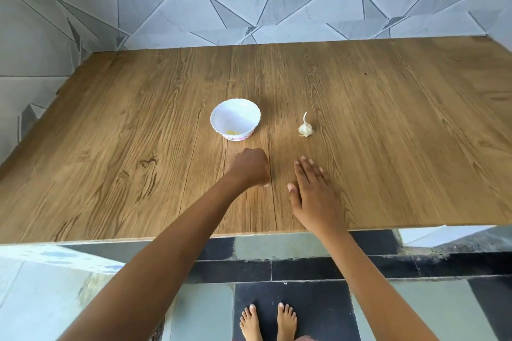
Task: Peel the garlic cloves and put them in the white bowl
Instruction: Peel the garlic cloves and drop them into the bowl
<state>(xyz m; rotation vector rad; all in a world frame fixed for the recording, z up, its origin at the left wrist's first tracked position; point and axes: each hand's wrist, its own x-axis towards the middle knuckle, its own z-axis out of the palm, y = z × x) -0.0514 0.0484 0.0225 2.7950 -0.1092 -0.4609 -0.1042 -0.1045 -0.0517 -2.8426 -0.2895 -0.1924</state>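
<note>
Garlic (pixel 305 129) sits on the desk (pixel 388 147) as one bulb, stalk pointing up, just to the right of the white bowl (pixel 230 116) and apart from it. From my seat it looks unbroken: I see no loose cloves and no peel around the bowl. Something small and yellowish lies at the bottom of the bowl; I cannot tell whether it is a clove or part of the bowl's print. So I judge the task barely begun. The bulb has yet to be picked up and split, each clove skinned, and the cloves dropped in the bowl.

My left grip (pixel 250 166) is on the near side of the bowl, close to its rim but not touching it. Its fingers are curled together into a fist, knuckles up, and I see nothing held in it, though the palm side is hidden from me.

My right grip (pixel 313 191) is nearer to me than the bowl and to its right, roughly in line with the bulb but well short of it. It is spread flat, fingers (pixel 304 169) straight and slightly apart, thumb out to the side, palm down over the wood. It holds nothing, and I cannot tell whether it rests on the desk or floats just above it.
</note>
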